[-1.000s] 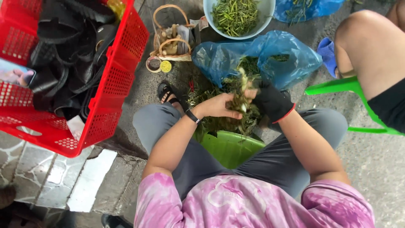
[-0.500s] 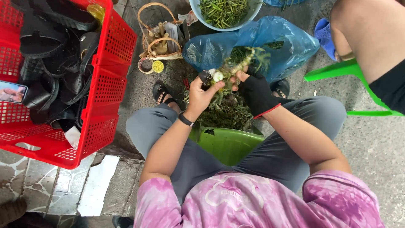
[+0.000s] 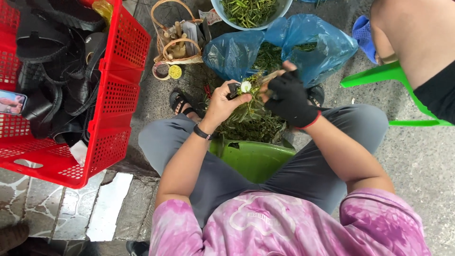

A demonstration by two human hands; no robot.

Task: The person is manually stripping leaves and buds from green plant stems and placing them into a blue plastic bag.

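Left hand (image 3: pixel 222 102), bare, grips a green stalk (image 3: pixel 250 93) with a white cut end. Gloved right hand (image 3: pixel 288 97) clasps the same stalk, above the greens (image 3: pixel 256 124) between the knees, near the blue bag (image 3: pixel 303 42).

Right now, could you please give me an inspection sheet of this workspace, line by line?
Surface: rough grey concrete ground, with pale tiles at lower left.
Job's things: bunch of green stalks with a white bud, held over a heap of greens on a green basin.
Clutter: blue plastic bag of greens, pale bowl of cut stalks, small wicker basket, red crate of dark sandals.
Grippers: left hand bare, gripping the stalks; right hand in a black fingerless glove, pinching the top.
Cables: nothing seen.
Surroundings: another person's leg on a green stool, at upper right.
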